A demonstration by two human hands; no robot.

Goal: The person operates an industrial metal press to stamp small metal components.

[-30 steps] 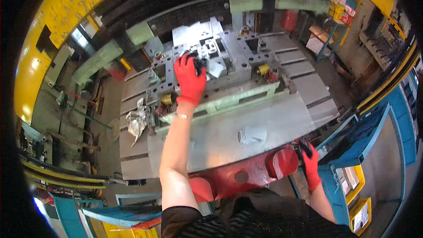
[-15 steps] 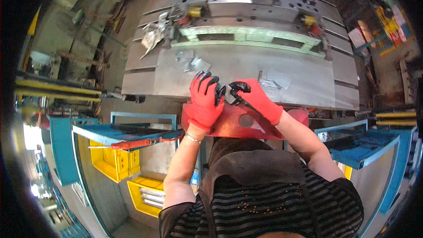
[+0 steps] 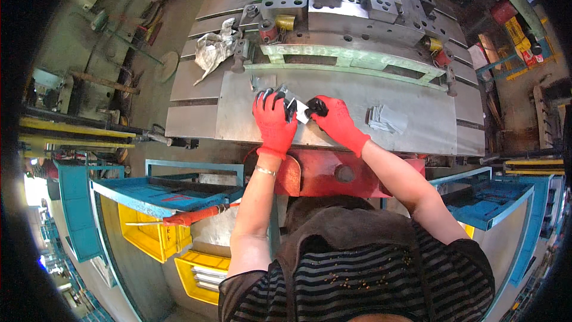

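I wear red gloves with black fingertips. My left hand [image 3: 276,124] is closed around a few small, flat metal pieces [image 3: 302,112] near the front of the steel press bed [image 3: 333,98]. At their right end, my right hand [image 3: 338,124] pinches the edge of the bright piece with bent fingers. How many pieces I hold is hidden by the fingers. Beyond my left hand lies a small metal part [image 3: 265,81]. A loose, fanned pile of thin metal pieces [image 3: 387,119] rests on the bed, right of my right hand.
A pale green slotted bar [image 3: 357,64] crosses the bed below the steel die [image 3: 351,21]. A crumpled cloth [image 3: 214,50] lies far left. Red machine part [image 3: 322,173] is in front of me. Blue trays [image 3: 167,194] and yellow bins [image 3: 196,268] flank me.
The bright piece between my hands has tilted and shows its flat face more. Both hands sit slightly farther over the bed. The view has shifted a little.
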